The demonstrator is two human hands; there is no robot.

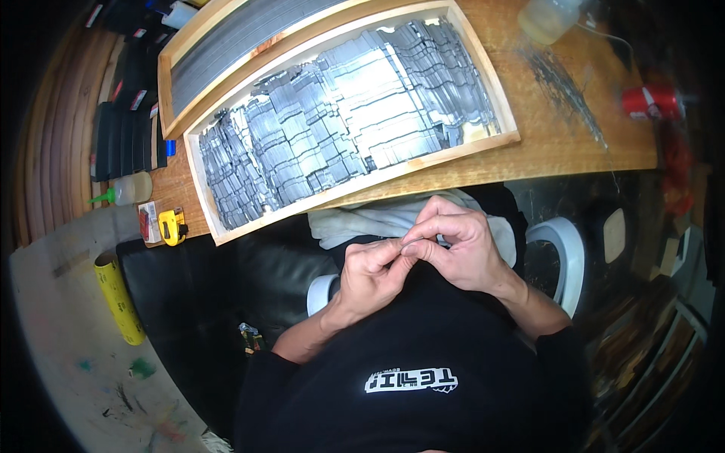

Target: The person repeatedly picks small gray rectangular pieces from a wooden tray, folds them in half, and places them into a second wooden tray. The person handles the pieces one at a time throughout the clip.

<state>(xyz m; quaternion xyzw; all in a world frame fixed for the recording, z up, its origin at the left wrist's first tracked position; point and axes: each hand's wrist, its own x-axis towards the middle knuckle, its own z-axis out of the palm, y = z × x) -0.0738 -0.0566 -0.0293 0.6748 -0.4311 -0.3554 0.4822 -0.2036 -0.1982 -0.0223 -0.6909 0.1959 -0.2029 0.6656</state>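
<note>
Black shirt (408, 377) with a white print fills the lower view, closest to the lens. Just above it both hands meet, fingertips touching. Left hand (370, 275) grip is pinched, thumb and index closed tight at the contact point; right hand (461, 245) grip is curled, index and thumb pressed against the left fingertips. Something tiny seems held between them, but it is too small to tell what. White cloth (377, 219) lies on the lap just past the hands, between them and the counter (574, 143). On the counter, above the cloth, sits a wooden tray (495, 98) packed with grey metal pieces (340, 128). Second tray (226, 34) with grey sheets lies beyond it. Left of the tray: yellow tape measure (173, 226), clear squeeze bottle (130, 189). Right of it, well apart: red can (651, 100). Yellow tube (119, 298) is on the floor, lower left of the tray.
</note>
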